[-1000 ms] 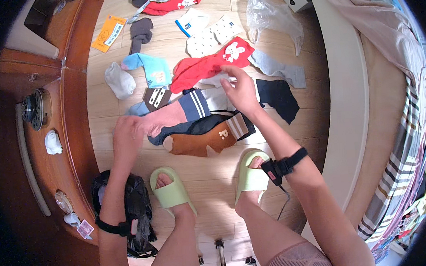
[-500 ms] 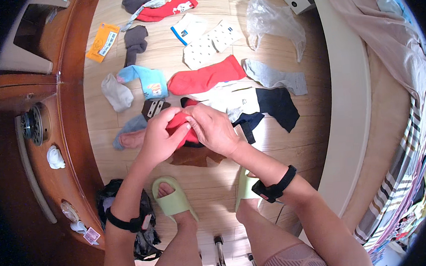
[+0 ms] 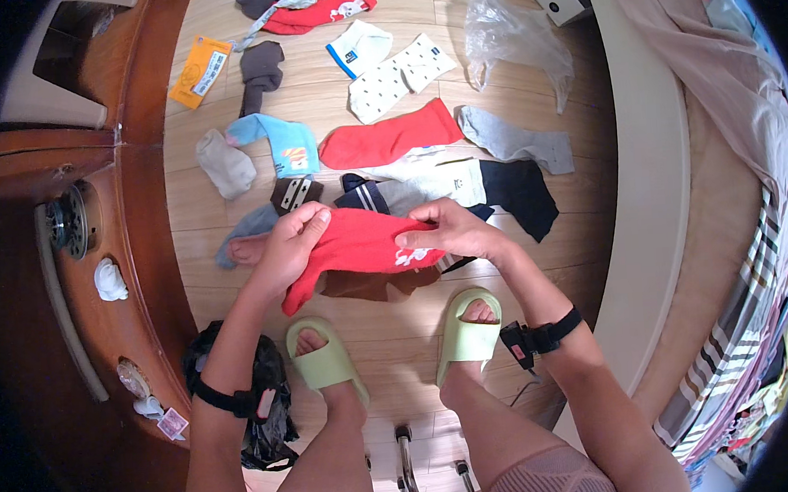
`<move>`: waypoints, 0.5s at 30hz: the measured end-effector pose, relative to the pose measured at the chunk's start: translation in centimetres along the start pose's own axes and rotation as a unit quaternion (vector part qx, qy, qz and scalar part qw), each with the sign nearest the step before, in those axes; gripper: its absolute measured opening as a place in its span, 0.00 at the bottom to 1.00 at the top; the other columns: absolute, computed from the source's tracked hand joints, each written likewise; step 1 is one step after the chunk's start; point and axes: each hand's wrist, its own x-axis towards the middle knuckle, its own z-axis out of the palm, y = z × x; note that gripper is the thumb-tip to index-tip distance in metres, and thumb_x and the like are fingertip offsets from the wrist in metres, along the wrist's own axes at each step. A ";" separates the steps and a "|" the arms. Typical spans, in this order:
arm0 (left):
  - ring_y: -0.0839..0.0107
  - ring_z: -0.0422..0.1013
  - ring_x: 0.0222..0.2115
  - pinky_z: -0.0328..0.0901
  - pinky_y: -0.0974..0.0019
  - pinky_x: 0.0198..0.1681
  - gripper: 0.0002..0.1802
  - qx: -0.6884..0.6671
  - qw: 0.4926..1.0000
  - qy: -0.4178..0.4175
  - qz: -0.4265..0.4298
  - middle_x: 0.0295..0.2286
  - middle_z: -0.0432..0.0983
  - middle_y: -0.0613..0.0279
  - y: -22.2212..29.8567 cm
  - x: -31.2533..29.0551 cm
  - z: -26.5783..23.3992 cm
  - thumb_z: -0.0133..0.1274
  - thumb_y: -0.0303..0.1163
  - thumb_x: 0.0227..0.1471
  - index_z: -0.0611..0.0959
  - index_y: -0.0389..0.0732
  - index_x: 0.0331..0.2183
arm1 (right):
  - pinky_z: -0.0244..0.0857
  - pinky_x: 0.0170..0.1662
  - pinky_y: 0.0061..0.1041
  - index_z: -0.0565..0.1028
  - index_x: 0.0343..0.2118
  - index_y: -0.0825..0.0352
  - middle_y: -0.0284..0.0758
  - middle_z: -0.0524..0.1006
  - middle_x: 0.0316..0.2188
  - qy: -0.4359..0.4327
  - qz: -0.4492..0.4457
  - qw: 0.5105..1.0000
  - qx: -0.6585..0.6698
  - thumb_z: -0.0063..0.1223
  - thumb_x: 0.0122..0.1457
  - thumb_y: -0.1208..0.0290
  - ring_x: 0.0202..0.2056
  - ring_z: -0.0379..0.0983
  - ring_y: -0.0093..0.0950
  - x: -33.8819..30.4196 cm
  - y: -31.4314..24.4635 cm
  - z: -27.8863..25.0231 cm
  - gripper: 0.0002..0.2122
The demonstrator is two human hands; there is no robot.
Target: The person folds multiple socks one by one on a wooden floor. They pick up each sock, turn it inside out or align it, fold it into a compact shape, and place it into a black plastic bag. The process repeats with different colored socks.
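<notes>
Stretched between my hands is a red sock [image 3: 362,239] with a white figure near its right end. My left hand [image 3: 296,238] pinches its left side, and my right hand [image 3: 452,233] grips its other end, thumb across the front. Behind it lie a striped dark-and-grey sock [image 3: 368,196] and a dark brown patterned sock [image 3: 297,194]. Another red sock [image 3: 392,140] lies farther off, with a light blue sock [image 3: 289,149] to its left and a grey sock [image 3: 518,139] to its right. A brown sock [image 3: 378,283] shows partly beneath the held one.
More socks, including a white dotted pair [image 3: 402,76], spread across the wooden floor. A clear plastic bag [image 3: 512,45] and an orange packet [image 3: 200,71] lie at the far side. A black bag [image 3: 266,389] sits beside my left leg. Wooden furniture stands left, a bed [image 3: 652,185] right.
The red sock was bunched between my hands; now it is spread out wide. My right hand has moved right, away from my left.
</notes>
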 end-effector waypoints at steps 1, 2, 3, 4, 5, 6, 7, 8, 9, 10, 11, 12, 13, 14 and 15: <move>0.85 0.66 0.36 0.63 0.76 0.41 0.13 -0.026 1.000 0.017 0.002 0.34 0.74 0.72 0.1 -0.1 0.1 0.47 0.37 0.65 0.78 0.36 0.40 | 0.60 0.29 0.16 0.81 0.31 0.68 0.21 0.75 0.23 -0.001 -0.001 1.000 0.000 0.62 0.60 0.62 0.26 0.63 0.10 -0.3 0.0 -0.3 0.12; 0.85 0.66 0.36 0.63 0.76 0.41 0.13 -0.025 1.000 0.018 0.002 0.34 0.74 0.72 0.2 -0.2 0.1 0.47 0.37 0.65 0.78 0.36 0.40 | 0.60 0.29 0.16 0.80 0.31 0.67 0.20 0.74 0.24 0.003 0.015 1.000 0.018 0.61 0.61 0.62 0.26 0.64 0.10 -0.6 -0.1 -0.5 0.11; 0.85 0.66 0.38 0.63 0.76 0.42 0.13 0.004 1.000 0.016 0.004 0.35 0.74 0.71 0.3 -0.3 0.1 0.49 0.36 0.65 0.79 0.35 0.40 | 0.61 0.30 0.15 0.79 0.31 0.66 0.20 0.74 0.24 0.008 0.031 0.999 0.037 0.60 0.61 0.63 0.27 0.64 0.10 -0.8 -0.2 -0.6 0.11; 0.85 0.66 0.39 0.63 0.76 0.43 0.13 0.033 0.999 0.014 0.006 0.37 0.75 0.71 0.4 -0.4 0.0 0.50 0.35 0.64 0.80 0.35 0.40 | 0.61 0.30 0.15 0.77 0.31 0.66 0.20 0.74 0.25 0.006 -0.013 0.999 0.052 0.59 0.63 0.65 0.27 0.64 0.10 -0.4 1.4 -0.6 0.09; 0.85 0.66 0.39 0.63 0.76 0.43 0.13 0.033 0.999 0.016 0.005 0.37 0.75 0.71 0.3 -0.5 -0.2 0.50 0.35 0.64 0.80 0.35 0.40 | 0.61 0.30 0.15 0.77 0.31 0.66 0.20 0.74 0.25 0.004 -0.013 0.999 0.052 0.59 0.63 0.65 0.27 0.64 0.10 -0.5 1.5 -0.4 0.09; 0.84 0.67 0.38 0.64 0.75 0.42 0.11 0.074 0.997 -0.016 -0.005 0.36 0.76 0.71 0.2 -0.6 -0.5 0.52 0.33 0.62 0.81 0.34 0.39 | 0.61 0.30 0.15 0.77 0.31 0.66 0.21 0.75 0.25 0.010 -0.018 0.998 0.057 0.59 0.63 0.65 0.27 0.65 0.10 -0.6 1.4 -0.3 0.09; 0.84 0.68 0.36 0.65 0.75 0.42 0.09 0.115 0.992 -0.049 -0.016 0.35 0.76 0.71 0.1 -0.8 -0.7 0.54 0.31 0.61 0.82 0.34 0.38 | 0.61 0.30 0.15 0.77 0.32 0.66 0.21 0.75 0.25 0.016 -0.024 0.998 0.061 0.58 0.63 0.66 0.27 0.65 0.10 -0.6 1.4 -0.1 0.09; 0.85 0.69 0.34 0.66 0.74 0.39 0.07 0.102 0.995 -0.020 -0.004 0.33 0.77 0.71 -0.4 -1.0 -0.6 0.55 0.29 0.60 0.83 0.35 0.36 | 0.62 0.30 0.16 0.77 0.32 0.67 0.22 0.76 0.25 0.023 -0.030 0.998 0.059 0.59 0.62 0.66 0.27 0.66 0.10 -0.7 1.1 0.2 0.09; 0.85 0.69 0.34 0.66 0.74 0.39 0.07 0.102 0.995 -0.017 -0.004 0.33 0.77 0.71 -0.9 -1.0 -0.5 0.55 0.29 0.60 0.83 0.35 0.36 | 0.62 0.30 0.16 0.77 0.32 0.67 0.22 0.76 0.25 0.020 -0.031 0.998 0.058 0.59 0.62 0.66 0.27 0.66 0.10 -0.7 1.1 0.4 0.09; 0.84 0.68 0.33 0.65 0.74 0.38 0.08 0.116 0.988 0.022 0.099 0.32 0.77 0.71 -1.5 -1.0 -0.5 0.54 0.30 0.60 0.82 0.35 0.35 | 0.62 0.30 0.16 0.77 0.32 0.67 0.22 0.76 0.25 0.023 -0.034 0.998 0.037 0.60 0.62 0.66 0.27 0.66 0.10 -0.7 1.3 0.3 0.09; 0.84 0.68 0.32 0.65 0.74 0.37 0.09 0.127 0.969 0.059 0.203 0.31 0.76 0.71 -1.2 -0.9 -0.2 0.54 0.31 0.61 0.81 0.35 0.35 | 0.62 0.30 0.16 0.78 0.31 0.67 0.22 0.76 0.25 0.029 -0.037 0.999 0.015 0.61 0.61 0.66 0.27 0.66 0.11 -0.8 1.1 0.3 0.09; 0.84 0.68 0.32 0.65 0.74 0.37 0.09 0.128 0.969 0.060 0.204 0.31 0.76 0.71 -1.0 -1.2 -0.2 0.54 0.31 0.61 0.81 0.35 0.35 | 0.63 0.29 0.16 0.79 0.32 0.67 0.22 0.76 0.24 0.036 -0.017 0.999 -0.004 0.65 0.57 0.65 0.26 0.66 0.11 -1.2 0.8 0.3 0.10; 0.83 0.67 0.32 0.64 0.74 0.36 0.10 0.078 0.985 0.076 0.136 0.30 0.74 0.70 -0.8 -1.7 0.0 0.52 0.32 0.62 0.80 0.34 0.34 | 0.63 0.29 0.16 0.79 0.32 0.67 0.22 0.76 0.24 0.035 -0.018 0.999 -0.005 0.65 0.57 0.65 0.26 0.66 0.11 -1.7 0.4 0.3 0.10; 0.82 0.65 0.31 0.63 0.73 0.36 0.11 0.028 0.993 0.095 0.067 0.28 0.72 0.69 -0.4 -2.2 0.2 0.51 0.33 0.63 0.78 0.34 0.34 | 0.63 0.29 0.16 0.80 0.32 0.67 0.22 0.76 0.24 0.026 0.011 1.000 -0.013 0.67 0.56 0.65 0.27 0.67 0.11 -2.1 -0.1 0.4 0.10; 0.82 0.65 0.31 0.63 0.73 0.36 0.11 0.028 0.992 0.099 0.068 0.28 0.72 0.69 -0.5 -2.3 0.4 0.51 0.33 0.63 0.78 0.34 0.34 | 0.63 0.29 0.16 0.81 0.33 0.67 0.22 0.76 0.24 0.016 0.040 0.999 -0.022 0.69 0.54 0.65 0.27 0.67 0.11 -2.5 -0.4 0.4 0.11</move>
